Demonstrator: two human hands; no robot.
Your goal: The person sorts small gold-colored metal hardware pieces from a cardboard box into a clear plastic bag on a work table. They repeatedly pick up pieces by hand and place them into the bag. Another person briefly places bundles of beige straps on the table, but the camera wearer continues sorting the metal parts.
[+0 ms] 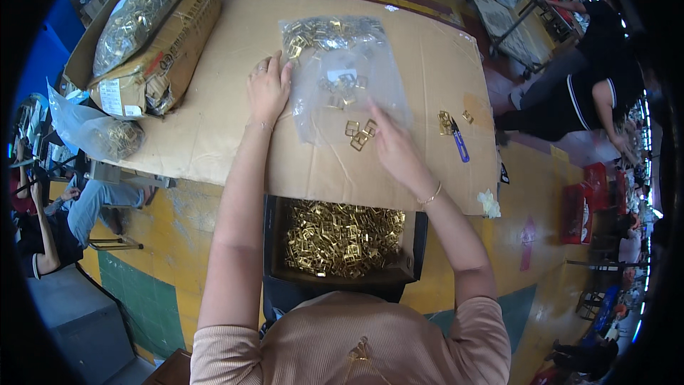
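Observation:
A clear plastic bag (313, 93) lies on the cardboard-covered table, with many gold buckles (335, 32) gathered at its far end and a few more around its middle. My left hand (268, 93) rests along the bag's left edge, fingers extended and thumb by the plastic. Over the bag's near right part is my right hand (393, 146), its index finger stretched out and the other fingers partly hidden. Just left of it are several loose gold square buckles (360, 141) at the bag's near end. Below the table edge, a dark box (415, 246) holds a heap of gold buckles.
Purple-handled thread snips (459, 144) lie at the right beside a few buckles (445, 122). At the left stand a worn carton (182, 39) with a filled bag (139, 21) on it, and another bag (107, 132). A person in dark clothes (570, 100) is beyond the right edge.

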